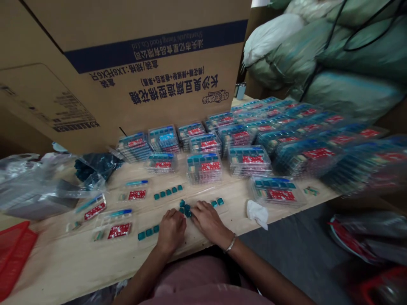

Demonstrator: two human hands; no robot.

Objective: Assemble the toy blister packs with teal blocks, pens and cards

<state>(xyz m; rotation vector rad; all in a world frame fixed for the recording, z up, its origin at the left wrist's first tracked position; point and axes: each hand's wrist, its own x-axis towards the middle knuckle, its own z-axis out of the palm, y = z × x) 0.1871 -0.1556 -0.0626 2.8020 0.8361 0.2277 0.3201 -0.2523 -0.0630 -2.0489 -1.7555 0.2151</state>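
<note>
Teal square blocks (186,209): specify position.

— Clustered on the wooden table (60,264), between the left hand (171,231) and the right hand (208,222). One short row (149,231) lies left of the left hand; a second short row (168,193) lies farther forward.

Hand state?

— Both hands rest palm-down with fingers curled, the fingertips (193,214) at the cluster. Whether either hand grips a block cannot be determined from this view. A metal bracelet (231,242) encircles the right wrist.

Surrounding items?

— Clear plastic trays (210,167) with red labels stand in stacks across the table beyond the hands. A white tissue (257,214) lies to the right of the right hand. A clear plastic bag (32,182) occupies the table's left end, near a red plastic basket (14,254). A printed cardboard carton (152,63) rises behind the trays.
</note>
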